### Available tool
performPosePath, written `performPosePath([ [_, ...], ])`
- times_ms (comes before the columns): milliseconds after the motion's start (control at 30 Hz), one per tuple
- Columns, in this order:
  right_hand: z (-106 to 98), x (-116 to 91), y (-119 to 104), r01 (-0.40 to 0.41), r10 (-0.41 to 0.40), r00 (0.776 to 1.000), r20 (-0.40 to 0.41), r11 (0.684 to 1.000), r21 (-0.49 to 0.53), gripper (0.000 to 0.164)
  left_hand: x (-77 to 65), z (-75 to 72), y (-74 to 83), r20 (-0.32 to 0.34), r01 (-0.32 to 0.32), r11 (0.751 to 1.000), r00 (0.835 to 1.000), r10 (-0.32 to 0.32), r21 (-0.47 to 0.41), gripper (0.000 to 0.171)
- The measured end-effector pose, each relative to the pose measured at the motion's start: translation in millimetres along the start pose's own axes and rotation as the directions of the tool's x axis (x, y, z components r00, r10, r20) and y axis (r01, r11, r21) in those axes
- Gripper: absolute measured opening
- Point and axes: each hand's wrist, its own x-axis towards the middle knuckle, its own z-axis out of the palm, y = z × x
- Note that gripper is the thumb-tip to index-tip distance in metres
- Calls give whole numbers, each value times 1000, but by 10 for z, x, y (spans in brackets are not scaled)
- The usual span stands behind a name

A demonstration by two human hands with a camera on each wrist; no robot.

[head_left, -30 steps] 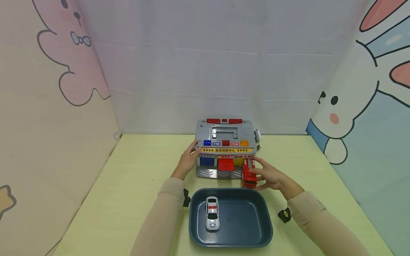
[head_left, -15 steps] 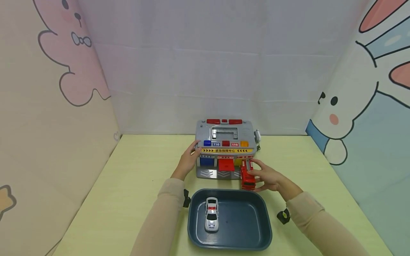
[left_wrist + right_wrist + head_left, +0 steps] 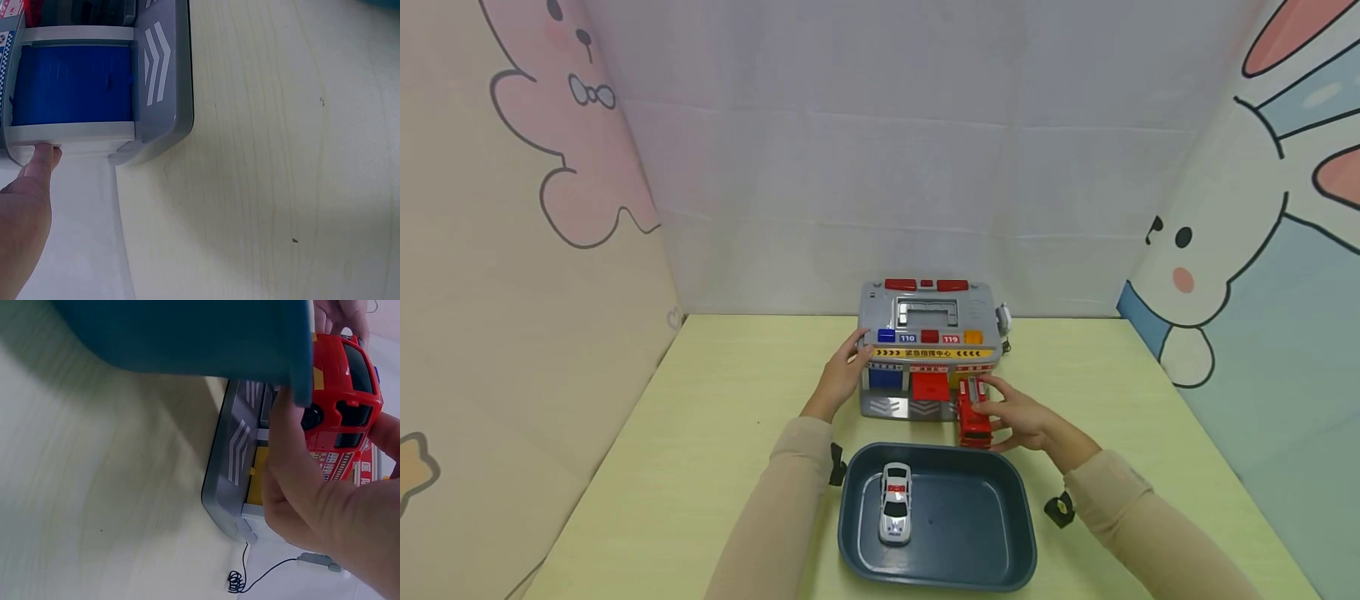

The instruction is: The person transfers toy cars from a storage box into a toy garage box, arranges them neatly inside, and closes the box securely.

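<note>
A grey toy emergency station [image 3: 880, 310] with blue, red and yellow doors stands at the back of the table. My left hand [image 3: 838, 375] rests against its left side, fingers at the roof edge; the left wrist view shows a straight finger [image 3: 42, 164] touching the wall beside the blue door [image 3: 72, 84]. My right hand [image 3: 1024, 417] holds a red toy fire truck [image 3: 974, 425] between thumb and fingers, in front of the station's right end. In the right wrist view the truck's cab [image 3: 350, 394] shows, with the thumb along one side. The red door [image 3: 930, 387] sticks out from the station.
A dark blue tray [image 3: 1015, 533] stands in front of the station, close to the truck. A white toy police car [image 3: 895, 504] lies in its left part. A corded handset [image 3: 1003, 319] hangs on the station's right side. A white curtain [image 3: 835, 167] closes off the back.
My right hand has moved left and slightly toward me with the fire truck, along the station's front. The left hand has stayed at the station's side.
</note>
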Motion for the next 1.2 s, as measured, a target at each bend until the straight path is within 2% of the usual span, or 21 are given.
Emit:
performPosePath([
  [267,47,69,36,30,-30,999,21,999,14,74,-5,1,0,0,-9,1000,1000,9,-1,50],
  [567,94,140,64,47,-48,998,32,999,22,71,-10,-7,11,-3,10,1000,1000,-10,-5,51],
  [1200,168,282,146,69,-69,997,19,998,-5,72,-2,-2,-1,-9,1,1000,1000,-1,9,50],
])
